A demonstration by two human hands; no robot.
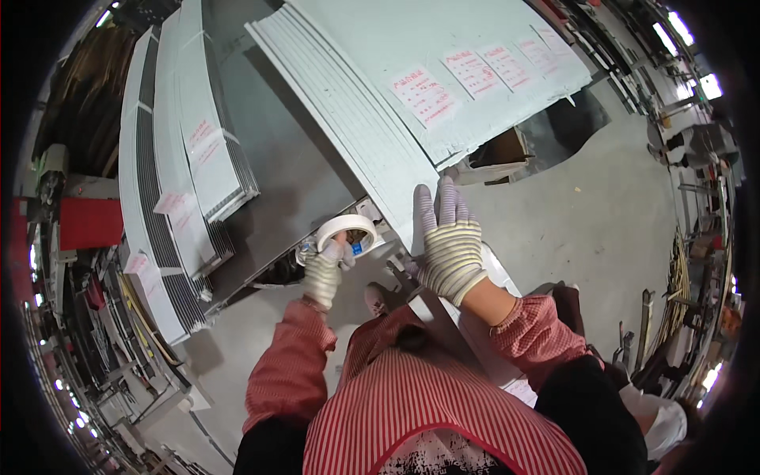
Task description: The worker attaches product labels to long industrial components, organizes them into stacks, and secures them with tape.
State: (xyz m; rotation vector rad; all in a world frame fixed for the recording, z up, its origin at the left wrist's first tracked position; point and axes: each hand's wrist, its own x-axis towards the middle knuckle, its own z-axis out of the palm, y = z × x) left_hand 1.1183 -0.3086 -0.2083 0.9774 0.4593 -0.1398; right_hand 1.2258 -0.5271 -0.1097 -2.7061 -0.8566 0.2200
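Note:
My left hand (pixel 328 265), in a striped work glove, is closed around a roll of white tape (pixel 346 225) beside the near edge of the table. Gloved in the same way, my right hand (pixel 453 241) lies with fingers stretched out against the near corner of a stack of long pale panels (pixel 348 111). To the right of these strips, wide pale sheets (pixel 475 111) bear several white labels with red print (pixel 424 95). A small blue thing (pixel 356 248) shows inside the tape's ring; I cannot make out what it is.
Several strapped bundles of pale strips (pixel 170 214) lie along the left of the dark tabletop (pixel 293 158). An open cardboard box (pixel 499 154) stands under the sheets' right edge. Racks of long stock (pixel 673 301) line the right side, and a red panel (pixel 91 223) stands far left.

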